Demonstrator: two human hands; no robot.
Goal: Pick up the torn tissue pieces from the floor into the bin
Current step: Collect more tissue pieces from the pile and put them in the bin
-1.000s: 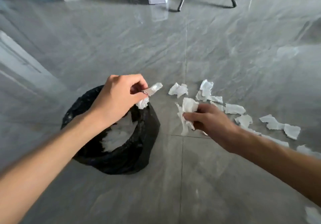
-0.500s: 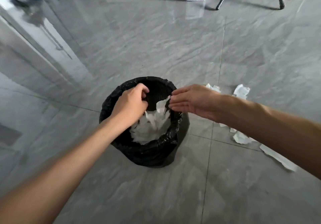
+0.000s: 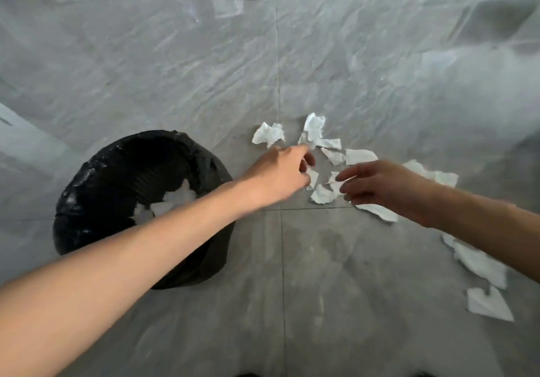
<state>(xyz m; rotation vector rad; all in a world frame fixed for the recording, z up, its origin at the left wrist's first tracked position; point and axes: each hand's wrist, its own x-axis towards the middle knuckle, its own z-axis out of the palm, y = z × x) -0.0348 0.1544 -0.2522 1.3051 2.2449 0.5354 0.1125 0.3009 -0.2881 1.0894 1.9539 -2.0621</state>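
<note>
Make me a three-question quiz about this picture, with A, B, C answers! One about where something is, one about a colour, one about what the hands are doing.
1. Where is the bin compared with the tissue pieces?
A. left
B. right
C. on top

2. What colour is the bin's liner?
A. white
B. black
C. blue

3. What are the left hand and right hand doing?
A. gripping the bin
B. clasped together
C. reaching to the tissue

Answers: 1 A, bin left of the scraps. 2 B, dark bag. 3 C, both hands over the pieces.
</note>
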